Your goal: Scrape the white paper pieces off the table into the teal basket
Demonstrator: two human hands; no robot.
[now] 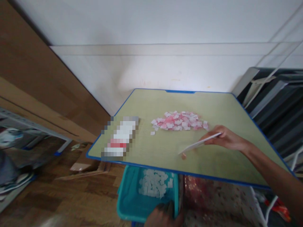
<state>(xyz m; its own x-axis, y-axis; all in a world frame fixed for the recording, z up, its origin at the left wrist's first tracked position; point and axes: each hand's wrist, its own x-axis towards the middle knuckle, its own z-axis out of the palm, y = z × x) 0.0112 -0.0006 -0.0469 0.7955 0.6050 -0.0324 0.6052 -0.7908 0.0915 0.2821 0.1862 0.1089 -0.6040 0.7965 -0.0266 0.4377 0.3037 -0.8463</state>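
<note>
A thin white flat card (199,143) is pinched in my right hand (222,137), tilted with its lower edge at or just above the table. A small brownish spot shows beneath that edge; I cannot tell what it is. Beyond the card, small white and pink paper-like squares (181,121) lie in a loose pile on the yellow-green folding table (149,151). One square rests apart at the pile's left. Below the front edge, my left hand (163,216) is closed around the near right rim of a teal basin (123,201). Several white squares (153,184) lie inside it.
A blurred-out flat item (121,137) lies on the table's left side. Tall cardboard (47,78) stands at left, with a flattened carton (87,160) on the wooden floor. Dark panels (281,97) lean at right. A white wall (177,69) rises behind the table.
</note>
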